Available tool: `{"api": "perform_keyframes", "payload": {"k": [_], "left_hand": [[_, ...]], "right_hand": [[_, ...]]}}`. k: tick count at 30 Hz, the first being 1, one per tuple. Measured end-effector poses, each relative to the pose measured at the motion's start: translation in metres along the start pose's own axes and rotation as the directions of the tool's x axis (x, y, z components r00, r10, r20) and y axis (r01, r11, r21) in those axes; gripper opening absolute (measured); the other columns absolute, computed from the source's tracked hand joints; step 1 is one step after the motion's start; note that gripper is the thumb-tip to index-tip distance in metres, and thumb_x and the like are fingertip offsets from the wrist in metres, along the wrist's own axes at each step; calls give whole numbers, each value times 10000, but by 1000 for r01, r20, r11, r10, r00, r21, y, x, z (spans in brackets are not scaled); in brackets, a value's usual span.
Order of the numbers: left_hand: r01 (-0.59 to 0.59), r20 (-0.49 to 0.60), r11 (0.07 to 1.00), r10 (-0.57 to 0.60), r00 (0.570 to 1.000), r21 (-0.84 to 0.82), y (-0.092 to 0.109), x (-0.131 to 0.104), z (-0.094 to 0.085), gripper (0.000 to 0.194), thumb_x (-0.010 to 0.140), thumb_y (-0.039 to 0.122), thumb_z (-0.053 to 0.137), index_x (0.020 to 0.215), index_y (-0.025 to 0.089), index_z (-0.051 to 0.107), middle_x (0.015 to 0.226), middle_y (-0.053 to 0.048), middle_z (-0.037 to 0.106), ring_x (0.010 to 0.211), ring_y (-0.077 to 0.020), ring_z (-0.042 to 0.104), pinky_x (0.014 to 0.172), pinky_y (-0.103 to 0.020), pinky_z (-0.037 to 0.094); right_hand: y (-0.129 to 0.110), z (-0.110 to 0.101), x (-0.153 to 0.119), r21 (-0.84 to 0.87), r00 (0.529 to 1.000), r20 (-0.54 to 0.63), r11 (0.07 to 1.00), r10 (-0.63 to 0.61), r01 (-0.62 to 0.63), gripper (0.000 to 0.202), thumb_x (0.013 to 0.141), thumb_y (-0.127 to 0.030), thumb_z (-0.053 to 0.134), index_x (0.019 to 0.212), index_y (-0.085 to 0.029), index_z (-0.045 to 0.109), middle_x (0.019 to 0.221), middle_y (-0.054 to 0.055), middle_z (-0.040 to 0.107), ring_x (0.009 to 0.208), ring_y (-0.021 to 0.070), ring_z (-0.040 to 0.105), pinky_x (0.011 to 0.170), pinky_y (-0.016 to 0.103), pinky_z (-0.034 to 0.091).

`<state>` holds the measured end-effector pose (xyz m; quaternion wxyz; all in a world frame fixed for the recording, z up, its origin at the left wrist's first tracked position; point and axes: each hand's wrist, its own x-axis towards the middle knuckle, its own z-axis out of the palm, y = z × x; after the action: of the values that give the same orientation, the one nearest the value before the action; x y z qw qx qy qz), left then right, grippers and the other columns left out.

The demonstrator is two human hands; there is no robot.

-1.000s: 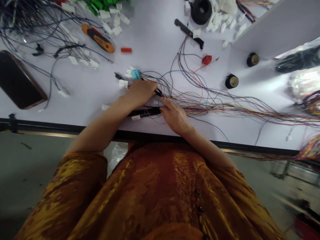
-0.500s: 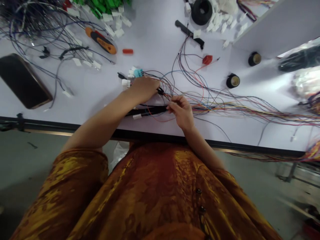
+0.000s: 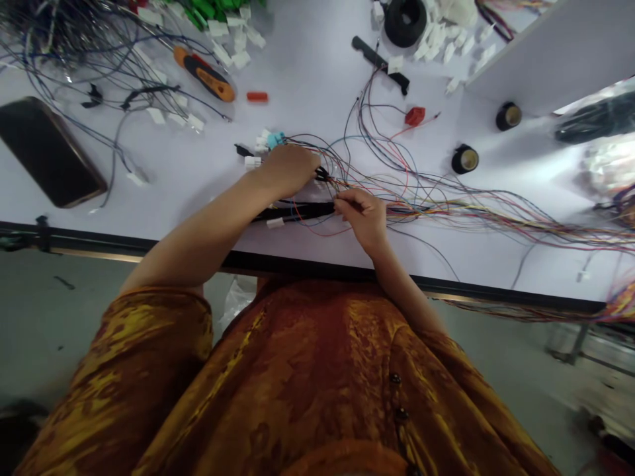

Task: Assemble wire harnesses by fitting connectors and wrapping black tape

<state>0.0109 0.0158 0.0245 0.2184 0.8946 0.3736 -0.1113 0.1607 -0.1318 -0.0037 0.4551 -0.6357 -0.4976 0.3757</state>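
Note:
My left hand [image 3: 292, 166] is closed over a bunch of thin wires, with a short black wrapped piece [image 3: 321, 174] showing at its fingertips. Behind it lie a light-blue connector [image 3: 276, 139] and a white connector [image 3: 252, 162]. My right hand [image 3: 364, 215] has thumb and forefinger pinched together on a thin wire, close to the left hand. Just below, a black sleeve [image 3: 310, 210] runs leftward, beside a small white connector [image 3: 275, 223]. The multicoloured wire bundle [image 3: 461, 210] stretches away to the right. My left fingertips are mostly hidden.
A phone [image 3: 52, 152] lies at the left, near loose wires and an orange-black screwdriver [image 3: 206, 74]. Further back are a black tape roll [image 3: 405, 21], a black strip-shaped tool [image 3: 380, 65] and a red connector [image 3: 415, 116]. Two small dark rolls [image 3: 465, 159] stand beside a white panel [image 3: 550, 56].
The camera view has shifted slightly. Both hands keep nearly the same place at the wires, the right fingertips pinching a little more tightly together.

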Motion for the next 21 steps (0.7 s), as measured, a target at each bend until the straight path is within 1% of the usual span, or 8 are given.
{"api": "perform_keyframes", "payload": {"k": [3, 7, 9, 11, 13, 16, 19, 21], "left_hand": [[19, -9, 1000, -19, 1000, 14, 1, 0, 2, 191, 954, 187, 550, 1069, 130, 691, 1102, -153, 716, 1172, -335, 634, 973, -430, 465], [17, -82, 1000, -19, 996, -17, -3, -6, 3, 181, 929, 236, 579, 1032, 158, 707, 1030, -119, 726, 1113, -312, 661, 928, -392, 480], [24, -148, 992, -43, 988, -125, -7, -17, 2, 199, 916, 302, 612, 1034, 175, 709, 982, -88, 727, 1037, -277, 676, 900, -369, 487], [2, -249, 948, -85, 965, -317, -11, -31, 2, 238, 936, 382, 588, 1012, 189, 706, 925, -59, 720, 934, -222, 672, 853, -333, 499], [-56, -306, 837, -136, 942, -545, -15, -46, 6, 327, 983, 460, 494, 974, 200, 692, 871, -44, 700, 837, -175, 648, 769, -291, 509], [-98, -244, 576, -181, 953, -812, -17, -64, 16, 440, 1014, 541, 372, 949, 205, 649, 812, -47, 650, 712, -144, 607, 633, -261, 499], [-97, -198, 392, -227, 954, -915, -16, -72, 29, 425, 1007, 558, 385, 959, 208, 621, 888, -73, 652, 723, -142, 615, 628, -272, 516], [-104, -212, 354, -282, 936, -929, -15, -72, 36, 409, 999, 569, 424, 995, 212, 625, 1002, -94, 672, 775, -143, 637, 661, -278, 538]], "right_hand": [[-10, -8, 3, 59, 997, -67, 998, -26, 30, 153, 901, -354, 639, 851, -209, 646, 728, -15, 638, 655, 111, 597, 637, 261, 510], [-21, -11, 10, 137, 988, -130, 985, -84, 102, 157, 965, -382, 588, 946, -227, 604, 811, 12, 646, 718, 118, 614, 645, 262, 508], [-24, -9, 13, 83, 988, -126, 992, -86, 97, 169, 999, -401, 542, 998, -238, 588, 819, 17, 636, 721, 117, 604, 656, 266, 500], [-26, -6, 15, 29, 987, -122, 993, -107, 112, 175, 1002, -405, 533, 1007, -242, 594, 809, 11, 629, 699, 120, 586, 672, 279, 495], [-28, -2, 15, 11, 981, -103, 986, -167, 169, 160, 979, -379, 557, 961, -235, 624, 801, 3, 636, 673, 123, 570, 664, 289, 485], [-32, 6, 16, -30, 967, -31, 967, -253, 252, 147, 948, -319, 584, 889, -217, 673, 784, -3, 654, 651, 116, 545, 642, 282, 455], [-33, 12, 18, -82, 964, 38, 961, -262, 264, 150, 935, -309, 613, 858, -211, 697, 718, -13, 629, 627, 110, 514, 635, 275, 433], [-33, 15, 19, -96, 966, 65, 962, -251, 256, 154, 935, -316, 621, 851, -212, 698, 691, -16, 610, 617, 110, 501, 626, 271, 425]]}}
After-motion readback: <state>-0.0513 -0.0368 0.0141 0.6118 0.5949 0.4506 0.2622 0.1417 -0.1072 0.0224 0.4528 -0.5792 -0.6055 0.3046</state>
